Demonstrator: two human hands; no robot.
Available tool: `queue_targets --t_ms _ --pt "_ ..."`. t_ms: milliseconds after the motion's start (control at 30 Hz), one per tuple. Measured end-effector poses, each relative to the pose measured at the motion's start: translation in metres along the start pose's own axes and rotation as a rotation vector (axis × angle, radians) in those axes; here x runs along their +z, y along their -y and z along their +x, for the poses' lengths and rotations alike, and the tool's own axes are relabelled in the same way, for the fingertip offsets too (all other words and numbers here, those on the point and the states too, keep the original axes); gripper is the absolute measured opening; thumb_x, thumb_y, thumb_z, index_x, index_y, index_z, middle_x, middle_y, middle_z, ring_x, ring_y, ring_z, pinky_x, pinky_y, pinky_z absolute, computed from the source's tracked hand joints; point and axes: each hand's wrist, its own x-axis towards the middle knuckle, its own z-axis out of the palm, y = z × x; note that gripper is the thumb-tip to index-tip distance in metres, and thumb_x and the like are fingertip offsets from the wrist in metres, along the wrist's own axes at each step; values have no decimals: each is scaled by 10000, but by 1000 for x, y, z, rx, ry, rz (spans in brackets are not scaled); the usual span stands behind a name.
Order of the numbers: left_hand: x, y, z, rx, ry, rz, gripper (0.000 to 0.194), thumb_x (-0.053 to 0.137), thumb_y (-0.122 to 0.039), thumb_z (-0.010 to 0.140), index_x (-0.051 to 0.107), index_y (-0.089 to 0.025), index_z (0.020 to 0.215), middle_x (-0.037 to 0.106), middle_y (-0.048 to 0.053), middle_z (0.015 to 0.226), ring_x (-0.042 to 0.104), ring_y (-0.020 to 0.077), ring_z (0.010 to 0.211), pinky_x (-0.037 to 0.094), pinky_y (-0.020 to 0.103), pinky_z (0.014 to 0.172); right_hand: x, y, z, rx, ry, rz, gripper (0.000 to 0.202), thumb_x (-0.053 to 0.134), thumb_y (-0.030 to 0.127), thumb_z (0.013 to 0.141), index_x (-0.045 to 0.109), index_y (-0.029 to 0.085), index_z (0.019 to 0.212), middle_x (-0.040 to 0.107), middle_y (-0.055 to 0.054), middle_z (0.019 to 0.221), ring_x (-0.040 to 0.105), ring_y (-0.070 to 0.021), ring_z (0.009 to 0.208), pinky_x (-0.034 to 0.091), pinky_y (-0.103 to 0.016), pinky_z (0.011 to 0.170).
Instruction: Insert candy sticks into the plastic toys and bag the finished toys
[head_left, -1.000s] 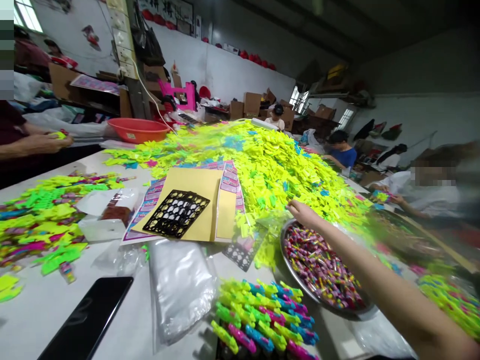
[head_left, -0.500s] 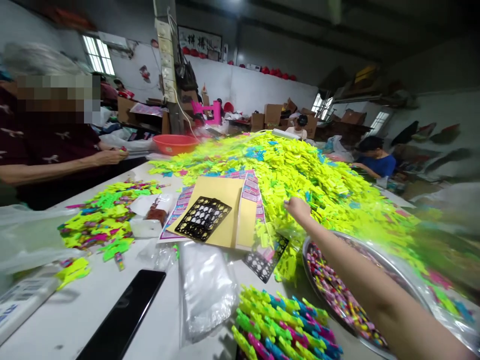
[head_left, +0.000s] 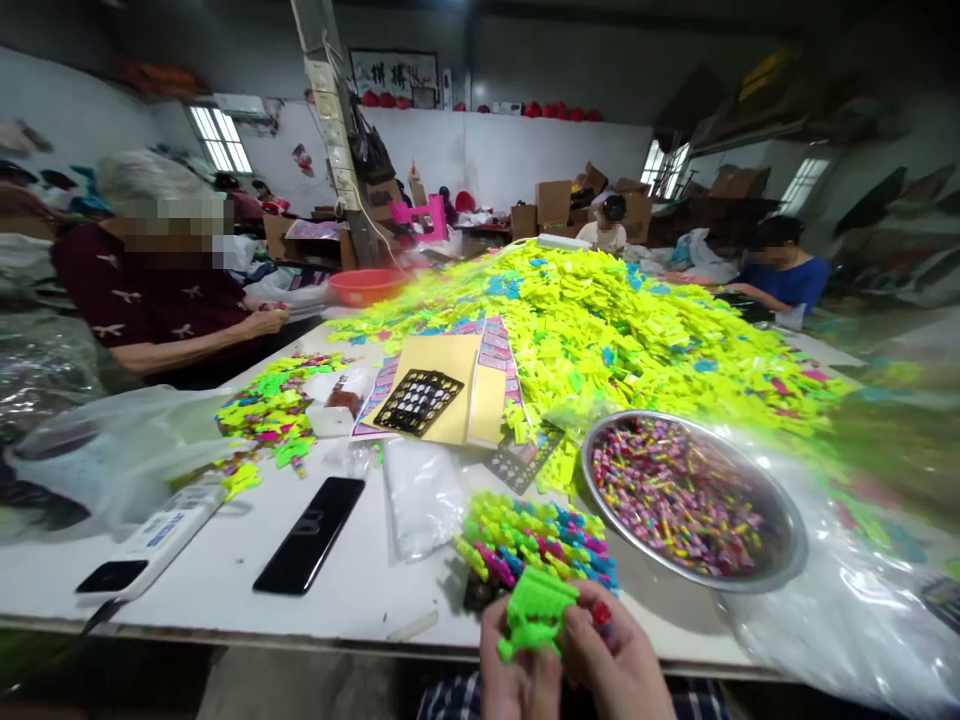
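Observation:
At the front edge of the table, my left hand [head_left: 504,668] is closed on a bright green plastic toy piece [head_left: 537,612], flat with a cut-out shape. My right hand [head_left: 619,655] meets it from the other side, its thumb against the piece. A small red candy-like piece [head_left: 602,618] pokes out between my right fingers. Just beyond my hands, many yellow, blue and pink plastic pieces stand in tight rows [head_left: 536,535] on a dark base. To their right, a round metal bowl [head_left: 796,530] holds many small pink, red and yellow pieces.
A large heap of yellow-green plastic pieces [head_left: 622,320] fills the table's far side. Nearer lie a black phone [head_left: 309,535], clear bags [head_left: 424,495], a black lattice plate [head_left: 418,402] on yellow card [head_left: 450,352] and a white device [head_left: 161,530]. A co-worker [head_left: 161,300] sits at the left.
My right arm, which was stretched over the bowl to the heap, has drawn back to the table's front edge. Both hands are now together on the green toy piece. The view has shifted.

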Motion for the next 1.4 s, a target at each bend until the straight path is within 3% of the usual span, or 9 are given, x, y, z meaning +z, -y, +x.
queue_targets --t_ms 100,233,333,500,867,1000,1133,1300,1400 --pt "20 -33 5 -121 -32 -225 490 512 -444 787 317 -252 1194 604 39 879 576 136 709 475 237 611 -11 -2 -15 -18 -24 49 400 619 539 676 555 219 908 445 44 543 382 -96 434 335 -228 447" --pt "25 -55 14 -262 265 -160 311 604 -352 730 428 -200 937 489 -57 582 454 63 437 376 160 392 -43 18 -24 -64 -11 17 326 526 526 765 563 213 849 405 43 549 355 -93 463 329 -214 460" --pt "22 -58 15 -310 359 -100 342 612 -360 711 374 -217 911 464 -89 528 399 45 348 346 147 334 -59 31 -31 -42 63 -111 336 490 509 799 584 187 822 441 20 590 386 -102 521 329 -207 471" --pt "26 -64 9 -307 387 -53 384 634 -332 683 343 -224 909 525 -69 618 437 41 377 352 131 325 -69 36 -41 -1 190 -218 360 483 497 813 625 171 865 475 10 606 394 -99 534 339 -201 487" --pt "29 -66 5 -445 554 -101 336 645 -334 691 403 -219 895 515 -66 641 468 42 435 372 136 388 -76 31 -46 -32 335 -65 417 454 502 826 664 142 797 451 10 553 388 -99 531 354 -218 519" --pt "22 -65 8 -370 533 -6 350 644 -337 690 399 -221 910 519 -65 640 477 53 472 363 141 428 -75 28 -47 -11 318 -85 347 579 479 745 649 156 849 519 5 633 466 -117 604 406 -232 593" --pt "10 -57 8 -213 478 242 290 617 -306 717 433 -208 919 525 -53 684 496 66 548 389 162 512 -64 23 -45 6 98 -134 302 732 366 585 626 184 800 600 -11 785 541 -164 751 437 -255 689" --pt "-5 -36 -1 -133 524 318 290 571 -333 755 454 -210 991 573 -11 826 538 116 710 421 210 635 -45 6 -43 60 -49 -168 241 682 367 642 604 163 745 586 -14 721 517 -147 686 417 -234 623" --pt "-36 -35 18 48 495 459 357 464 -343 820 434 -207 1150 587 40 945 547 166 874 410 287 810 -42 -4 -41 91 -60 -216 210 658 348 667 571 159 693 514 17 620 457 -115 593 373 -207 542"
